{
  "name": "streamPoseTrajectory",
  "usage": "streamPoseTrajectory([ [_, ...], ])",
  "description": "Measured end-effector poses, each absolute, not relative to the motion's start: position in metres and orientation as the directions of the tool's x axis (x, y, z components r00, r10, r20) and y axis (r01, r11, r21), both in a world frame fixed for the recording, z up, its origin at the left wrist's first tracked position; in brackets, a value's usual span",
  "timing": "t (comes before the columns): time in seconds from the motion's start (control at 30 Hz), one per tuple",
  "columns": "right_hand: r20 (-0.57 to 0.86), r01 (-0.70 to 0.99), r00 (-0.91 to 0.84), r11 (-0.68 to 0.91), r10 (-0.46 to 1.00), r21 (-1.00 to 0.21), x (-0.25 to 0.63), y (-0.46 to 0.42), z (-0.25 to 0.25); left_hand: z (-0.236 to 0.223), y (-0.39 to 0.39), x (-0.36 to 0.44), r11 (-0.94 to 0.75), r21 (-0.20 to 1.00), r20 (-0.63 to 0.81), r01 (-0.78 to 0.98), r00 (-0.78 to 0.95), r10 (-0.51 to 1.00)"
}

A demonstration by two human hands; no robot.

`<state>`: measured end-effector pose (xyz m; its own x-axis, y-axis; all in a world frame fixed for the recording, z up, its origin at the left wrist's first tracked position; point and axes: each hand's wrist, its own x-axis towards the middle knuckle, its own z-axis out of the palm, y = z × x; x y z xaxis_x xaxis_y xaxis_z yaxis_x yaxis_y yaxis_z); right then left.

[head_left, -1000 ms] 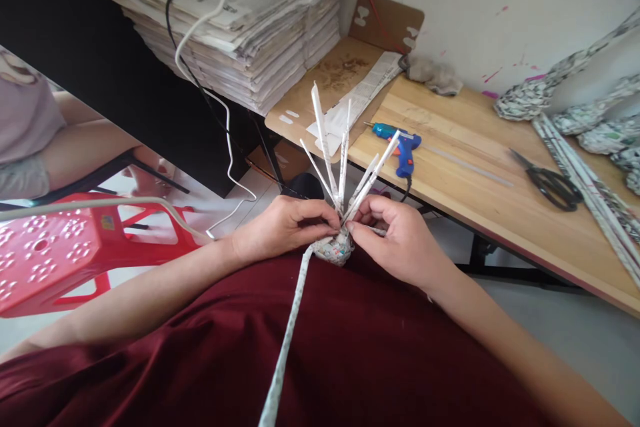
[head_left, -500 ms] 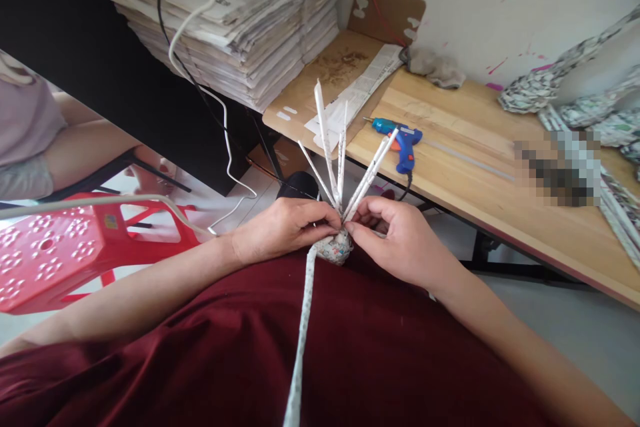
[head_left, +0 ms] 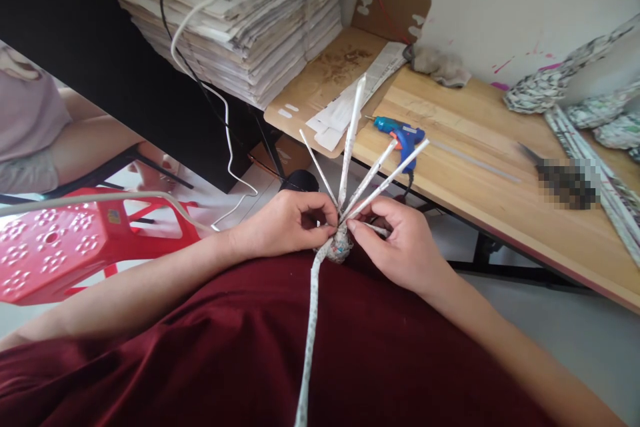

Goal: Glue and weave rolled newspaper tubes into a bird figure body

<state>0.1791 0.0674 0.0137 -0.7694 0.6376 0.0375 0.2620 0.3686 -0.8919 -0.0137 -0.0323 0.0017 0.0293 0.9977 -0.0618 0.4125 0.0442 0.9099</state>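
Over my lap I hold a small woven ball of rolled newspaper (head_left: pixel 341 248), with several thin paper tubes (head_left: pixel 350 140) fanning up and away from it. My left hand (head_left: pixel 280 223) is closed, pinching the ball's top at the base of the tubes. My right hand (head_left: pixel 400 240) is closed too, its thumb and forefinger pinching the tubes from the right side. One long paper tube (head_left: pixel 311 333) trails from the ball down across my dark red garment (head_left: pixel 280 360).
A wooden table (head_left: pixel 480 200) on the right carries a blue glue gun (head_left: pixel 403 140), a glue stick, scissors and woven paper pieces (head_left: pixel 550 87). A tall newspaper stack (head_left: pixel 250 20) with a white cable stands behind. A red plastic stool (head_left: pixel 60 247) and another seated person (head_left: pixel 30 140) are at left.
The paper tubes have swung and spread towards the right; the tallest one now leans right. Both hands stay pinched at the ball, and the trailing tube has shifted slightly.
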Motion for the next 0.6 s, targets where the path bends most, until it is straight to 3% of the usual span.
streamPoseTrajectory([
  [0.3, 0.15, 0.18, -0.819, 0.495, 0.554, -0.85, 0.184, 0.0678, 0.0197, 0.0021, -0.031, -0.0087, 0.117, 0.938, -0.12, 0.326, -0.011, 0.993],
  [0.6, 0.039, 0.194, -0.835, 0.36, 0.549, -0.913, 0.1848, 0.0688, 0.0183, -0.0039, -0.0344, -0.0049, 0.136, 0.973, -0.127, 0.185, -0.063, 0.99],
])
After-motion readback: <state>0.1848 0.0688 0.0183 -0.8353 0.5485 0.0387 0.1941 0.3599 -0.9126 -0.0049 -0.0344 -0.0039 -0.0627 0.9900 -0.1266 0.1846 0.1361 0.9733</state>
